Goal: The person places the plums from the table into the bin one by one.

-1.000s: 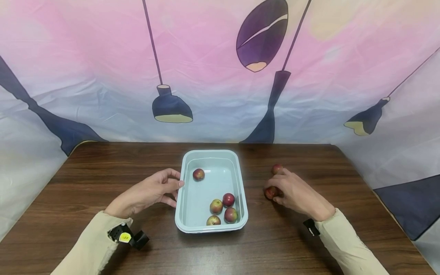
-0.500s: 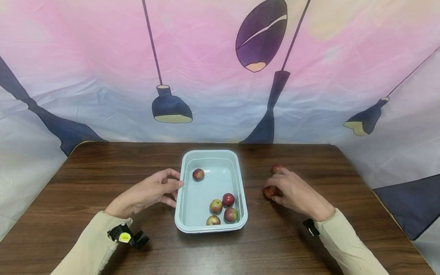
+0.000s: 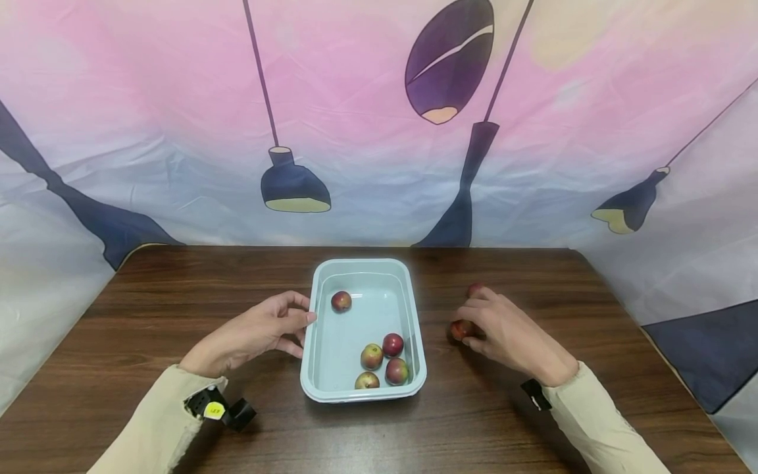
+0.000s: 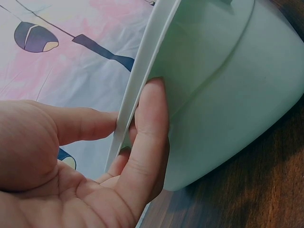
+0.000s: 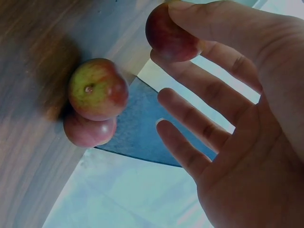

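My left hand (image 3: 260, 332) grips the left rim of a pale blue-green plastic tray (image 3: 361, 263), thumb on top and fingers against the outer wall, as the left wrist view (image 4: 147, 137) also shows. Inside lie several small red-and-yellow apples, one apple (image 3: 341, 301) toward the far left, the others grouped near the front. To the right of the tray, my right hand (image 3: 506, 332) pinches a dark red apple (image 5: 173, 35) between thumb and fingertips. In the right wrist view, a yellow-red apple (image 5: 98, 89) and a redder apple (image 5: 89, 129) rest on the table beyond the fingers.
A brown wood-grain table (image 3: 177, 283) carries everything. Behind it hangs a printed cloth (image 3: 367, 131) with lamp drawings, touching the back edge. One apple (image 3: 474, 289) on the table peeks out past the right hand. Black wrist cameras sit at both cuffs.
My right hand has shifted slightly left with the apple in its fingers, and the apple behind it is now more covered. The left hand and tray look still.
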### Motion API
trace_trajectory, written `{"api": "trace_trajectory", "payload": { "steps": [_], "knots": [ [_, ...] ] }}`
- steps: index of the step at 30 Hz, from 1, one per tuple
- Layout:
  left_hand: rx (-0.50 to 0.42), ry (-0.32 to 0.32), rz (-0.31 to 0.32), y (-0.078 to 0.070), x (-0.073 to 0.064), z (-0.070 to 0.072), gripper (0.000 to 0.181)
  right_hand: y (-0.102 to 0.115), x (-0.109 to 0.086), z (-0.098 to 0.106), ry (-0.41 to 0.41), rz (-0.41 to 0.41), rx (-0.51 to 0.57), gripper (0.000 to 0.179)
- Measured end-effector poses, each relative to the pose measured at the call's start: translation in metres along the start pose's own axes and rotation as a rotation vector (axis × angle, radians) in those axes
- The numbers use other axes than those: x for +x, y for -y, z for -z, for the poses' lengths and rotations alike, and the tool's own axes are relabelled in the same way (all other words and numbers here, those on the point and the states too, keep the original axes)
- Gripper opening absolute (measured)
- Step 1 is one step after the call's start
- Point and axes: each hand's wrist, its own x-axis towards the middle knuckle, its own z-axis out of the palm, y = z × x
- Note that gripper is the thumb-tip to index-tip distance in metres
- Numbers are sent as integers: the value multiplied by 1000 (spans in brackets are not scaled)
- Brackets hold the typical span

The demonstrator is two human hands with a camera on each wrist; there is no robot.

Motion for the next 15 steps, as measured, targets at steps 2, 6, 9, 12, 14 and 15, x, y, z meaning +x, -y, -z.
{"api": "trace_trajectory", "payload": {
  "steps": [2,6,9,12,14,15],
  "knots": [
    [0,1,1,0,0,0,52,1,0,0,1,-1,6,32],
    [1,3,1,0,0,0,52,2,0,2,1,3,17,32],
    [1,3,2,-1,-1,0,52,4,0,3,1,7,28,33],
    [2,3,3,-1,-1,0,52,5,0,4,-2,13,39,35],
    [3,3,2,-1,-1,0,52,6,0,5,-9,21,40,35],
    [4,3,2,-1,0,0,52,7,0,5,-13,24,40,35]
  ]
}}
